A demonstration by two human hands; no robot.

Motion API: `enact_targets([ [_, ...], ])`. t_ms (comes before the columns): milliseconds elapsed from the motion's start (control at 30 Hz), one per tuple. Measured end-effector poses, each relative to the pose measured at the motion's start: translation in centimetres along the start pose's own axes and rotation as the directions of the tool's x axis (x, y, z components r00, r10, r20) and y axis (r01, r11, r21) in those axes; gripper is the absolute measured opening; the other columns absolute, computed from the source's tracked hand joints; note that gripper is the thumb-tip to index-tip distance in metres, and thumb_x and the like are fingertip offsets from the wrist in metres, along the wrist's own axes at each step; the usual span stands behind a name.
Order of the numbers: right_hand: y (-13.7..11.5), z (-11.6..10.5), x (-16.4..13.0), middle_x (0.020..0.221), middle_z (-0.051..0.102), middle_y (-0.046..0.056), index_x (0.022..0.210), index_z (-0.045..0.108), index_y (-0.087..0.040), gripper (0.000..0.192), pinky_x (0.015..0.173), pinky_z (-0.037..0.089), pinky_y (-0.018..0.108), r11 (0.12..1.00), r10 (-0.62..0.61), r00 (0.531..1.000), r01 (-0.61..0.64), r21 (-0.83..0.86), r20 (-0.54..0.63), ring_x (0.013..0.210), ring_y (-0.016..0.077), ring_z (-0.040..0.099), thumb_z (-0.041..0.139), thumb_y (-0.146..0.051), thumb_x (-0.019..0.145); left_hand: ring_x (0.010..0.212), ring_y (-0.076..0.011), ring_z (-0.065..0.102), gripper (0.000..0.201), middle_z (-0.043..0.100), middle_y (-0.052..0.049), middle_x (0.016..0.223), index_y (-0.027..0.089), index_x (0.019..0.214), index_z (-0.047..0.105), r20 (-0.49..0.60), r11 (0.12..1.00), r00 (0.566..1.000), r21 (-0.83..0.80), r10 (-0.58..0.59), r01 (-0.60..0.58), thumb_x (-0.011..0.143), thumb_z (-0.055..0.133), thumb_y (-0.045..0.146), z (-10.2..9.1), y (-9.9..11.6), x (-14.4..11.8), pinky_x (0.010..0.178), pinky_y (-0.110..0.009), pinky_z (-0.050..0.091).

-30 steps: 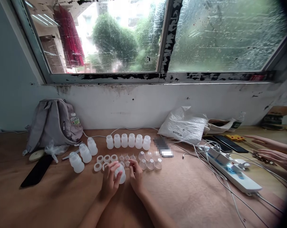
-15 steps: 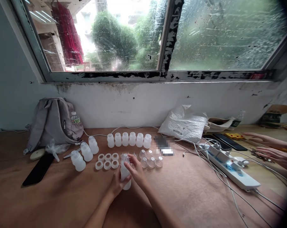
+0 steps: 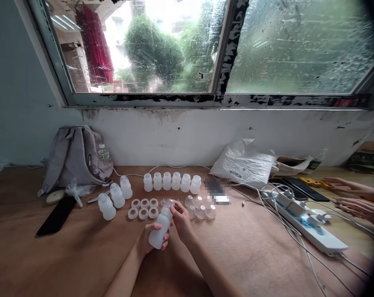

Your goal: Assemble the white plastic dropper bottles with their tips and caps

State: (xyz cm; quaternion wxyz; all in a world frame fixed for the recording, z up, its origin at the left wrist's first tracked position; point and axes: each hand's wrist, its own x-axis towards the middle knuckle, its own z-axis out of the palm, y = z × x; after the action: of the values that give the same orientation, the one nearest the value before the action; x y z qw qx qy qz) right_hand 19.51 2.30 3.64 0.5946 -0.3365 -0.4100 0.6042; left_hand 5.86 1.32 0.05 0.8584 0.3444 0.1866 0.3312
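From the head camera, the left hand [image 3: 150,239] wraps the lower body of a small white bottle [image 3: 161,227], its grip closed round it so the bottle tilts with its neck up and away, just above the worktop [image 3: 242,251]. The right hand [image 3: 181,218] pinches at the bottle's top, fingers closed on what looks like a clear cap or nipple; the piece itself is too small to tell. One hand steadies while the other works the mouth, it seems.

Beyond the hands the parts lie sorted: six bottles [image 3: 171,181] in a row near the wall, rings [image 3: 143,208] in two short rows, clear caps [image 3: 201,208] to the right, three capped bottles [image 3: 115,198] set aside to the left. A backpack [image 3: 72,159] leans on the wall; a power strip [image 3: 307,222] lies to the right, near another person's hands [image 3: 356,198].
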Motion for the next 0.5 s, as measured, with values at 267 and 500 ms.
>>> enact_targets([
  [267, -1.6, 0.2, 0.3, 0.093, 0.063, 0.006, 0.107, 0.055, -0.020, 0.042, 0.047, 0.039, 0.022, 0.995, 0.086, 0.981, -0.076, -0.063, 0.176, 0.073, 0.0175, 0.056, 0.064, -0.032, 0.068, 0.034, -0.0068, 0.040, 0.054, 0.043, 0.005, 0.051, 0.009, 0.106, 0.047, 0.152, 0.991, 0.988, -0.124, -0.026, 0.045, 0.067, 0.048, 0.047, -1.4, -0.6, -0.2, 0.034, -0.019, 0.021],
  [500, -3.0, 0.2, 1.5, 0.084, 0.065, 0.005, 0.096, 0.061, -0.017, 0.038, 0.052, 0.042, 0.024, 0.988, 0.101, 0.987, -0.084, -0.132, 0.124, 0.076, 0.0193, 0.058, 0.069, -0.032, 0.061, 0.043, -0.0116, 0.048, 0.046, 0.050, 0.001, 0.061, 0.014, 0.106, 0.044, -0.053, 0.969, 0.990, 0.216, 0.130, -0.115, 0.068, 0.052, 0.039, 1.1, -0.1, 0.0, 0.040, -0.023, 0.033],
])
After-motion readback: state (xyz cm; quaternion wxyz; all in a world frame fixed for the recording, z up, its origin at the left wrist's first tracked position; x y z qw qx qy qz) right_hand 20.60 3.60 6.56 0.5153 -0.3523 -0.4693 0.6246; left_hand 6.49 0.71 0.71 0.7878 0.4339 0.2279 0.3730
